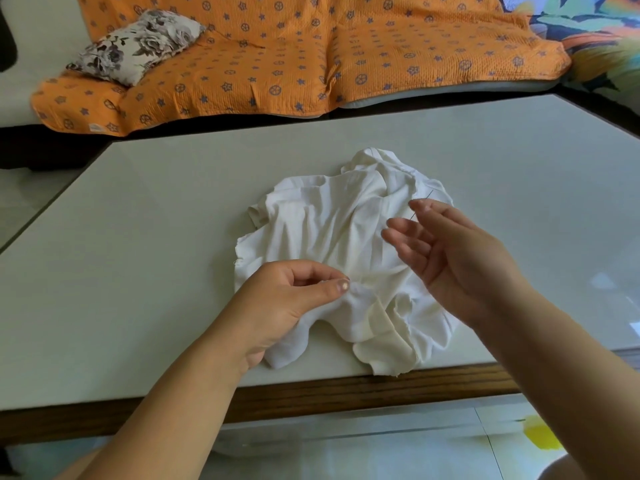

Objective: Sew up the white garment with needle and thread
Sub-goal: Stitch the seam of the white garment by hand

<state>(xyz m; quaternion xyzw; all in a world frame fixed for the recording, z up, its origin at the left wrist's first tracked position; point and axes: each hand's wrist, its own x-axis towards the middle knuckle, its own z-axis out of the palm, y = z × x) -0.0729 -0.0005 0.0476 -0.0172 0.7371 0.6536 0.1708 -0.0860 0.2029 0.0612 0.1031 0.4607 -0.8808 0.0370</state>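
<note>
A crumpled white garment [332,230] lies on the table, reaching its near edge. My left hand [294,299] rests on the garment's lower left part and pinches a fold of the cloth between thumb and curled fingers. My right hand [446,251] hovers above the garment's right side, palm turned left and fingers loosely spread. A thin dark needle [430,194] slants past its thumb tip and appears pinched between thumb and forefinger. I cannot make out any thread.
The pale table top [156,244] has a wooden front edge [346,389] close to my arms. Behind it stands a sofa with an orange patterned cover [277,53] and a floral cushion [138,43]. Tiled floor shows below.
</note>
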